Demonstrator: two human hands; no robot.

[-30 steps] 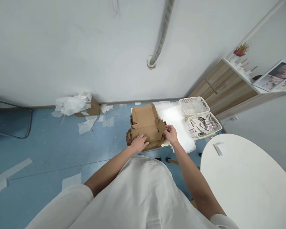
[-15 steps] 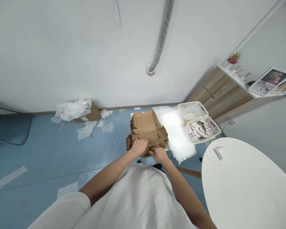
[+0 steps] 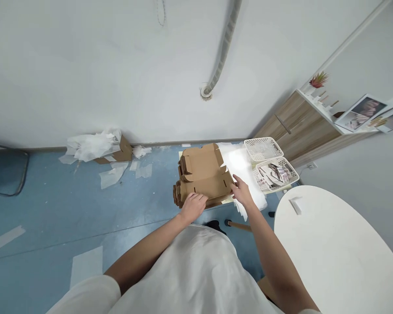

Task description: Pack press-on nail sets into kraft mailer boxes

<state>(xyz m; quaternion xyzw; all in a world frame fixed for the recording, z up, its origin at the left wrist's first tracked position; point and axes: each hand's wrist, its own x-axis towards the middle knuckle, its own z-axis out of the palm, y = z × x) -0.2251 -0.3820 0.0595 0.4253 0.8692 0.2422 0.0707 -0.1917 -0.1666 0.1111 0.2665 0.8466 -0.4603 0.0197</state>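
Observation:
A brown cardboard box (image 3: pixel 203 165) lies with its lid laid back, partly folded, on a stack of flat cardboard boxes (image 3: pixel 177 195). Along its near edge, my left hand (image 3: pixel 194 206) is closed over the folded front panel. My right hand (image 3: pixel 242 192) pinches the box's near right corner between thumb and fingers; some fingertips are hidden behind the cardboard. White foam sheets (image 3: pixel 242 168) lie just right of the box, passing under my right hand.
Two white plastic baskets stand right of the sheets; the nearer basket (image 3: pixel 290 188) holds printed cards, the farther basket (image 3: pixel 263 140) clear wrappers. A round white table (image 3: pixel 334 244) is at the right. Paper scraps (image 3: pixel 113 174) and a carton (image 3: pixel 126 150) lie on the blue floor by the wall.
My right hand has moved right, from the front of the box to its right corner. The front and right flaps now stand folded up. My left hand stays at the near edge.

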